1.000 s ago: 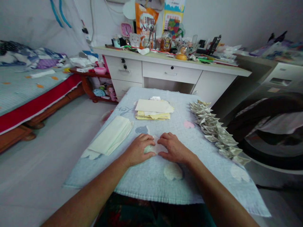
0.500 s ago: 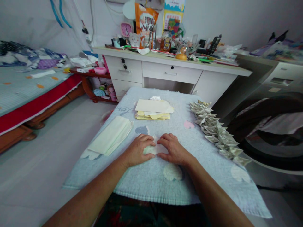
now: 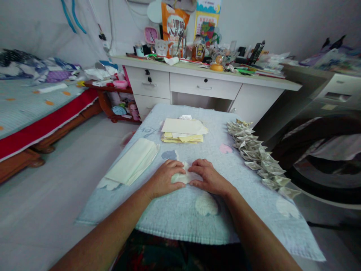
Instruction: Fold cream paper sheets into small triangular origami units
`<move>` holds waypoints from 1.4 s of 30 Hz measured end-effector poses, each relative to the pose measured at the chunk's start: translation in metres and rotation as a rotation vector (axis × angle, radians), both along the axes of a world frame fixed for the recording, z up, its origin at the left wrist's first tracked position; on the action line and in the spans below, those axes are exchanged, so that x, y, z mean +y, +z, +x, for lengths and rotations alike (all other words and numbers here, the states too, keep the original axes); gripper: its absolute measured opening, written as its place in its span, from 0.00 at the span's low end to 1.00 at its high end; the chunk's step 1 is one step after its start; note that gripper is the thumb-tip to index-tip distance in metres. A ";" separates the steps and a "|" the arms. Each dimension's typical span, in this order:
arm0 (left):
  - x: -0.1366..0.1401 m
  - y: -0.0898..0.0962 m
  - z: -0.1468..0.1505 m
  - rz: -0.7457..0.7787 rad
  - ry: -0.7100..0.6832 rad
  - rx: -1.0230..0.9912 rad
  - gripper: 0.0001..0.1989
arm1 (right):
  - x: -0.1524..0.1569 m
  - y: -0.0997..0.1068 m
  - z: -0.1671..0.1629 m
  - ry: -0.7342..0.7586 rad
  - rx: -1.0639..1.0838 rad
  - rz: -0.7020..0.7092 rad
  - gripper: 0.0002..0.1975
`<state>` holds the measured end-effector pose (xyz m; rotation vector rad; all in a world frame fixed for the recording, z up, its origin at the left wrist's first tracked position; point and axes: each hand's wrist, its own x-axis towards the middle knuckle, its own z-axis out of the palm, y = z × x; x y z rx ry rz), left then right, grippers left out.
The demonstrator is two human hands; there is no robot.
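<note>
1. My left hand (image 3: 165, 180) lies flat, fingers spread, pressing down on the left part of a small piece of paper (image 3: 182, 177). It pins the paper and does not pinch it.
2. My right hand (image 3: 208, 177) lies the same way on the right part, fingertips meeting the left ones over the paper. Neither hand is clenched.
3. The paper lies on the pale blue towel (image 3: 175, 218) that covers the worktop, between my two hands, with most of it hidden under my fingers.
4. I judge it thin, light and easy to crease. It should slide little on the soft towel but could tear or crumple if gripped hard. Its edges and corners look like the best places to take hold.
5. Beyond the paper, farther from me, sits a stack of yellow sheets (image 3: 183, 131).
6. To the left of the paper lies a pile of pale green sheets (image 3: 132, 161).
7. To the right of the paper runs a row of folded paper pieces (image 3: 261, 158), overlapping along the towel's edge.
8. Well beyond the paper stands a white desk (image 3: 203, 84) crowded with small things, among them a pink clock (image 3: 150, 35) and an orange bag (image 3: 174, 23) with large Chinese characters I cannot read surely.
9. Far left of the paper is a bed (image 3: 28, 109).
</note>
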<state>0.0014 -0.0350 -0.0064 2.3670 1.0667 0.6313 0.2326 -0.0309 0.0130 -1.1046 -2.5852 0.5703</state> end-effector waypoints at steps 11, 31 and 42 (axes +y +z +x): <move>-0.001 0.003 0.000 -0.012 0.002 0.007 0.13 | -0.001 -0.004 -0.001 -0.022 0.034 0.016 0.20; -0.002 0.000 0.001 0.078 0.025 -0.025 0.08 | -0.005 -0.005 -0.007 -0.085 0.068 0.067 0.09; -0.006 0.000 0.002 0.139 0.079 0.039 0.02 | -0.004 -0.008 -0.011 -0.072 0.064 0.121 0.07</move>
